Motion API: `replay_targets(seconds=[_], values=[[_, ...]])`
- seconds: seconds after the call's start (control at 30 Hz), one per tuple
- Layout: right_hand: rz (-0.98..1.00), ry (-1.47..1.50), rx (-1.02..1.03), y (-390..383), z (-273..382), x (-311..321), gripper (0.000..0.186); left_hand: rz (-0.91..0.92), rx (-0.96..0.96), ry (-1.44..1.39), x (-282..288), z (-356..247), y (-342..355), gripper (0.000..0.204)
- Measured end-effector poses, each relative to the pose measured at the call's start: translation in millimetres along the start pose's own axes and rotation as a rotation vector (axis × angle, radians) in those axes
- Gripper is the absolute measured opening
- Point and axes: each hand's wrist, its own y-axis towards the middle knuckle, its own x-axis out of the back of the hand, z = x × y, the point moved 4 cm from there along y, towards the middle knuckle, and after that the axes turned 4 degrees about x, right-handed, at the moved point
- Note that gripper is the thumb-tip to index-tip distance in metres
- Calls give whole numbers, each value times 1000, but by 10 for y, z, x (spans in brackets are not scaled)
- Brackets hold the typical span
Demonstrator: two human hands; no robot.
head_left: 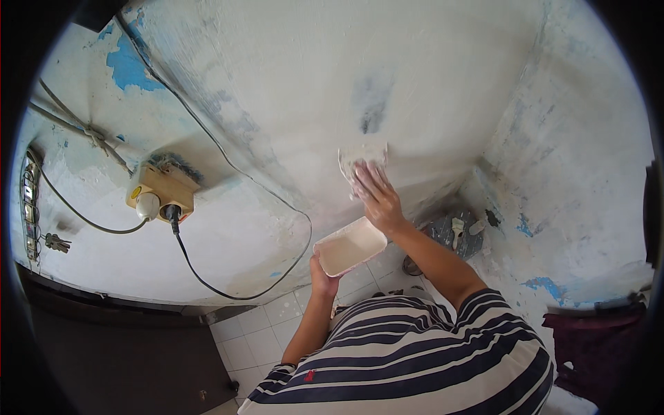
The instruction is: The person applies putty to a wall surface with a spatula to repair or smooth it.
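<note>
My left hand [324, 278] is closed on the near left end of a shallow, pale rectangular tray [351, 249] with rounded corners. Its inside is coated off-white. Up at the wall [443, 90], my right hand [377, 197] grips a flat putty scraper [362, 153] smeared with white putty. Putty also whitens those fingers, which lie over the blade and partly hide it. The scraper's far edge meets the wall, just below a dark grey patch [373, 104]. Wet-looking pale putty surrounds that patch.
On the left wall, a socket box [159, 190] holds two plugs, and a black cable [214, 142] loops close to the tray. Keys [57, 242] hang farther left. A spattered grey surface [453, 235] with tools stands in the corner; dark red cloth [588, 346] hangs at right.
</note>
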Motion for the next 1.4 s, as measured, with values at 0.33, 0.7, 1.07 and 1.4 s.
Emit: replay_targets(seconds=[0.33, 0.7, 1.07, 1.4], values=[[-278, -183, 26, 1276, -698, 537, 41, 61, -3, 13, 1, 24, -39, 67], [10, 154, -191, -556, -112, 165, 37, 11, -5, 8, -41, 13, -112, 63], [-137, -101, 38, 707, -467, -5, 40, 69, -19, 12, -110, 98, -81, 64], [73, 155, -92, -265, 9, 216, 38, -86, -16, -57, -85, 112, -194, 60]])
